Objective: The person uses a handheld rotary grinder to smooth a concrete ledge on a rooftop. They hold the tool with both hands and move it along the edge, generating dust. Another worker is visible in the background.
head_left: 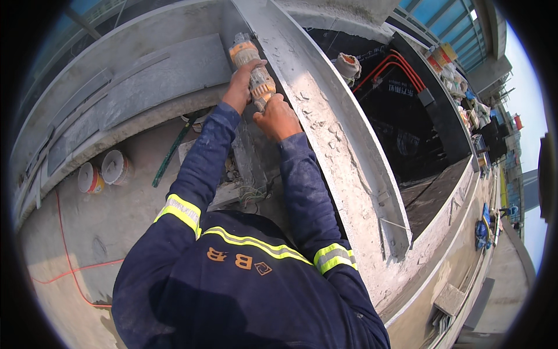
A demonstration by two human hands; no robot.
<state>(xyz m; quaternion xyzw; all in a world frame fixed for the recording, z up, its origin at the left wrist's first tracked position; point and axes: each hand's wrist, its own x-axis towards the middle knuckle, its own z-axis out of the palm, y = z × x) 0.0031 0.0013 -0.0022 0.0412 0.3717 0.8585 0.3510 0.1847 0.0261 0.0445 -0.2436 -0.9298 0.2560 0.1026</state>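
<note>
A dusty orange-and-grey handheld power tool (254, 72) points away from me, its far end up against the grey upright side of a long channel-shaped ledge (349, 168). Its bit or disc cannot be made out. My left hand (247, 84) is closed round the middle of the tool's body. My right hand (279, 119) grips the rear end, beside the ledge's near edge. Loose chips and broken bits (331, 131) lie along the dusty bed of the ledge.
Two white buckets (115, 167) stand on the floor at left, near an orange cord (71, 264). A dark green bar (174, 151) leans by my left arm. Grey slabs (168, 75) rest on the far-left ledge. At right is a black-lined pit (401, 116) with red pipes (398, 61).
</note>
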